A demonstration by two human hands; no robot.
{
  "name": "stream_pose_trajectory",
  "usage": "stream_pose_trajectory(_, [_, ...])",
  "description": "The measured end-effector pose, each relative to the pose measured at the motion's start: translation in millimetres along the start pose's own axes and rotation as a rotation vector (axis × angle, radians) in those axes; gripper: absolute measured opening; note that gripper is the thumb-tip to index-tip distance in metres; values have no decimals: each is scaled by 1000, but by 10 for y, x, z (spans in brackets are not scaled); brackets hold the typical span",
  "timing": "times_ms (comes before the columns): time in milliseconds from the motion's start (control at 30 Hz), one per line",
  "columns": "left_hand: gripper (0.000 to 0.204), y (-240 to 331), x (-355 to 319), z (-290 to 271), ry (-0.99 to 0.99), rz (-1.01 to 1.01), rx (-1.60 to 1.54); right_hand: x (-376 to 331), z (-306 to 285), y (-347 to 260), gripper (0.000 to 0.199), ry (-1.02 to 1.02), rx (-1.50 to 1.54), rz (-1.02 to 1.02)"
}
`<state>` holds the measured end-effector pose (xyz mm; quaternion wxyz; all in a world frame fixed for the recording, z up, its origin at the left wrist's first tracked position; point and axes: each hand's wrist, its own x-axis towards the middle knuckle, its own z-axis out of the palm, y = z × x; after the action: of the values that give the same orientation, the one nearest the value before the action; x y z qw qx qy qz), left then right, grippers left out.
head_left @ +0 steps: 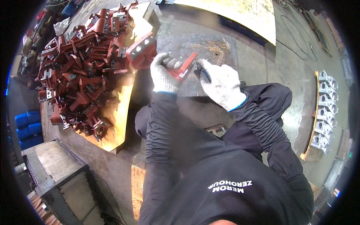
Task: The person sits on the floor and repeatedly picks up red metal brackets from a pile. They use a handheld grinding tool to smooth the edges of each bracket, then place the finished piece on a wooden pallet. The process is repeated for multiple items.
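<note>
My left hand (pixel 164 77), in a white knit glove with grey fingers, is closed around a red-brown painted metal bracket (pixel 141 51). The bracket has a flange with round holes at one end and a straight bar at the other, tilted above a dark, scuffed worktop (pixel 223 48). Close to the bar's end is my gloved right hand (pixel 225 86), its fingers curled with the thumb and forefinger together. Something dark shows at those fingers, too small to name. Whether the right fingertips touch the bracket, I cannot tell.
A large heap of similar red-brown brackets (pixel 82 75) covers a wooden board (pixel 123 123) at left. Silver metal castings (pixel 325 108) stand in a row on a pallet at far right. A metal-framed box (pixel 60 165) is lower left; another pale board (pixel 247 15) lies beyond the worktop.
</note>
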<state>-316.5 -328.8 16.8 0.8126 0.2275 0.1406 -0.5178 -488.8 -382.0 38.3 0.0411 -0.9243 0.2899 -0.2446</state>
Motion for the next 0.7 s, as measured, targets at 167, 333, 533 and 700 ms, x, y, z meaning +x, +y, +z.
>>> stream_pose_trajectory(167, [23,-96,-53,28,98,116,-7,100,-136,-98,27,-83,58,-19])
stream_pose_trajectory(333, [21,-176,50,-101,158,343,191,-147,261,89,29,78,-171,-88])
stream_pose_trajectory(533, [12,-194,74,-162,210,507,328,-86,57,-24,25,16,-11,-127])
stream_pose_trajectory(700, [17,-233,-5,-67,209,481,339,-67,-143,-33,26,-200,190,-6])
